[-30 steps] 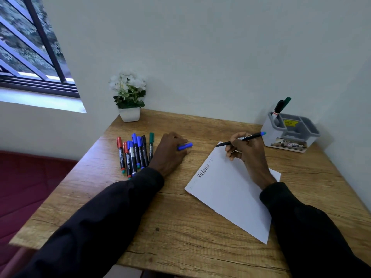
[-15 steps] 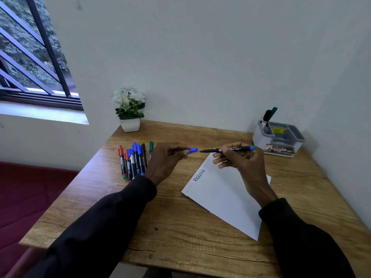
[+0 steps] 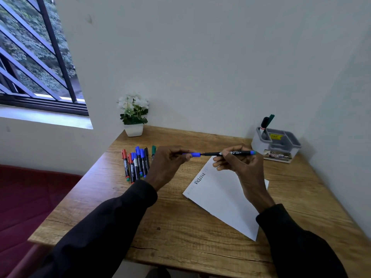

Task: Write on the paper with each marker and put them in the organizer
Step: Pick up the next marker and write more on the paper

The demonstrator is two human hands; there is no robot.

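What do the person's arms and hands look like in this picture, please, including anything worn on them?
Both arms are covered by long, plain black sleeves ending at the wrists. The left hand and the right hand are bare: no gloves, and no rings, watch or markings show from this view.

Bare table (image 3: 313,189) lies open toward the organizer (image 3: 281,146); loose markers (image 3: 137,164) crowd the left

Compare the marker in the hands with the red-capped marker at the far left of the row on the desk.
The held marker is off the desk, level, between the left hand and right hand; the red-capped marker lies flat on the desk. The held one's blue cap sits at its tip in the left hand's grip; the other is capped red. Both have dark barrels.
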